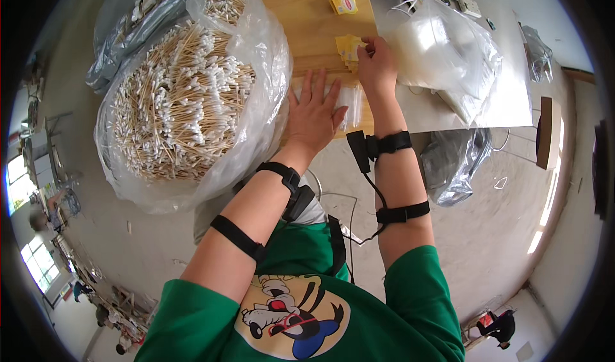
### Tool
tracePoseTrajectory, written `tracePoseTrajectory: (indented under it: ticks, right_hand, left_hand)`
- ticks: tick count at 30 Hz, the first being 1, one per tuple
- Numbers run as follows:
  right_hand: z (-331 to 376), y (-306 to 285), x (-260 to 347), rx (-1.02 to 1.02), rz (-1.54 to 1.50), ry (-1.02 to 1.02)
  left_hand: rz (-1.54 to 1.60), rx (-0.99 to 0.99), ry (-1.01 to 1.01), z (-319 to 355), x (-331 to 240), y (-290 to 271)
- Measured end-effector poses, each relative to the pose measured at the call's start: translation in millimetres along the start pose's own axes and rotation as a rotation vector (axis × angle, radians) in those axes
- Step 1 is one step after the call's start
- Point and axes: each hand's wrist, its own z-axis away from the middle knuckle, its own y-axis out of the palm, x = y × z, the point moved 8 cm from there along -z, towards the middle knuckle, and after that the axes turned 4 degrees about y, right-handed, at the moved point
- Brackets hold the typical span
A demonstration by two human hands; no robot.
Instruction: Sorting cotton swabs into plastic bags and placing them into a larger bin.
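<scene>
My left hand point(312, 111) lies flat with fingers spread on small clear plastic bags point(351, 102) at the near edge of the wooden table point(307, 22). My right hand point(377, 61) reaches further out and pinches a yellow paper slip from a small stack of yellow slips point(348, 47). One more yellow slip point(344, 4) lies alone farther back on the table. Black straps with a small device wrap both forearms.
A big clear bag full of wooden cotton swabs point(182, 99) bulges at the left. A heap of clear plastic bags point(448, 54) rests on a white sheet point(512, 99) at the right. Another crumpled plastic bag point(455, 163) hangs below the table edge. Grey floor lies below.
</scene>
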Motion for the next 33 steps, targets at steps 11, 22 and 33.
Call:
tracePoseTrajectory:
  ticks: [11,22,33]
  right_hand:
    - [40,-17,5,-0.253,-0.043,-0.044]
    - [76,-26,-13,-0.267,-0.045,-0.067]
    - [76,-19,-16,-0.245,0.033,-0.107]
  left_hand:
    - [0.096,0.01,-0.058,-3,14,-1]
    - [0.166,-0.108,-0.041,5,7,-9]
    - [0.5,-0.391,0.068,33,-10,-61]
